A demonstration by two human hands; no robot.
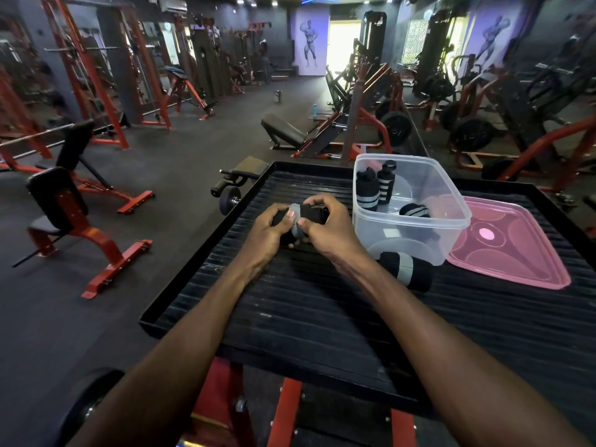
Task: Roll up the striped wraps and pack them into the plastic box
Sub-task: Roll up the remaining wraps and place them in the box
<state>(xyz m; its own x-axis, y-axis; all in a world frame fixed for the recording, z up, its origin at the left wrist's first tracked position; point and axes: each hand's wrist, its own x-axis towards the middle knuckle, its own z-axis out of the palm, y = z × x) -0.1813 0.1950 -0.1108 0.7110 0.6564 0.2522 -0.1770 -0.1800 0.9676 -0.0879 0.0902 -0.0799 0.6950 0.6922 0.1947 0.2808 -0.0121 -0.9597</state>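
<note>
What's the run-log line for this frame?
left hand: grips wrap | right hand: grips wrap | plastic box: open, rolls inside | pink lid: beside box

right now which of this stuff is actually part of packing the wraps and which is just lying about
Part of the job:
- wrap being rolled, held by left hand and right hand
- rolled wrap on the tray, beside the box
- plastic box with rolled wraps inside

Lying about:
- pink lid
- black ribbed tray
- dumbbell
- benches and racks behind
</note>
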